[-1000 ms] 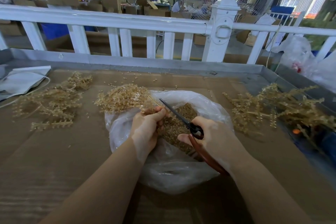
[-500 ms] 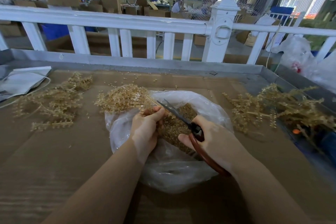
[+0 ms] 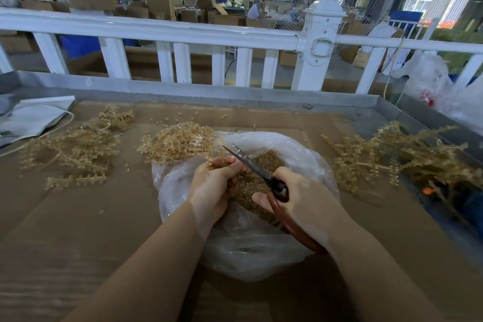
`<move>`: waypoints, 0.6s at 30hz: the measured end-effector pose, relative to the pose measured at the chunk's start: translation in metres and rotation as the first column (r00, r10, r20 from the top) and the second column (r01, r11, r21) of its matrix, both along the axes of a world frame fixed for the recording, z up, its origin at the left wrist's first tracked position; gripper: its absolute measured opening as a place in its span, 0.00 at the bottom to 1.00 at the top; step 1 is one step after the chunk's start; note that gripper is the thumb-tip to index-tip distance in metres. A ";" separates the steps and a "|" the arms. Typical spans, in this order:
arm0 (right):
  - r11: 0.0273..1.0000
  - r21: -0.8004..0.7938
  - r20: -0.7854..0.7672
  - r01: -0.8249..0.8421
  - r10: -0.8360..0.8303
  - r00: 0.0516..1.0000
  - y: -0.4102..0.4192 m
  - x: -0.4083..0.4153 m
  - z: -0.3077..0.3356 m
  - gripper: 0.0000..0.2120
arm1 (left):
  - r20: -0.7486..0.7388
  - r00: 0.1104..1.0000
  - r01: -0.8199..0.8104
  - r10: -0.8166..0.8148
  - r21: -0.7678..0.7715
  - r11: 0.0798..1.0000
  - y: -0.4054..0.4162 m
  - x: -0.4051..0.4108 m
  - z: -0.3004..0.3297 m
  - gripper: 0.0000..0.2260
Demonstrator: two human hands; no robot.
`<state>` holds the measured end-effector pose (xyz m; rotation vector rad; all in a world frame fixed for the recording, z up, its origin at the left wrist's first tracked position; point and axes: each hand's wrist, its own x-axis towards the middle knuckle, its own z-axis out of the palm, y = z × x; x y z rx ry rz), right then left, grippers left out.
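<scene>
Left hand (image 3: 211, 187) grips a cluster of amber plastic sprigs (image 3: 219, 162) over the open clear bag (image 3: 300, 150), which lies at mid-table and holds cut pieces. Right hand (image 3: 303, 202) curls round the red handles of the scissors (image 3: 252, 166). The blades are slightly parted and point up-left at the cluster. A near heap (image 3: 177, 141) lies just behind the bag, with a left heap (image 3: 75, 144) and a right heap (image 3: 392, 154) well aside. Bare cardboard (image 3: 117, 217) lies between them. A raised metal rim (image 3: 183, 87) bounds the back and right edges. Red print on a far bag (image 3: 428, 78) is unreadable.

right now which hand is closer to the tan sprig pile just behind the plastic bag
Left. The left hand, holding a sprig, sits just in front of the sprig pile; the right hand, gripping the scissors, is farther right.
</scene>
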<state>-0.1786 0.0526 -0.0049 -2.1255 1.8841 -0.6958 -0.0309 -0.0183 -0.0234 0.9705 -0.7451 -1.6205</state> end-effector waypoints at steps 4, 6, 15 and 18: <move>1.000 -0.002 -0.032 0.011 -0.012 0.999 -0.001 -0.002 0.000 0.18 | 0.034 0.999 0.001 -0.001 -0.006 1.000 -0.002 -0.001 -0.002 0.09; 1.000 -0.004 -0.033 0.013 -0.013 0.999 -0.001 -0.002 -0.001 0.18 | 0.041 0.999 0.010 -0.009 -0.007 1.000 -0.003 0.000 -0.003 0.09; 1.000 -0.001 0.014 0.002 -0.002 1.000 -0.004 0.003 -0.005 0.14 | -0.004 0.997 0.078 -0.078 0.022 0.997 -0.004 0.003 -0.002 0.06; 1.000 0.002 -0.011 -0.003 0.003 1.000 -0.005 0.002 -0.005 0.15 | -0.005 0.996 0.086 -0.086 0.017 0.996 -0.004 0.003 -0.002 0.06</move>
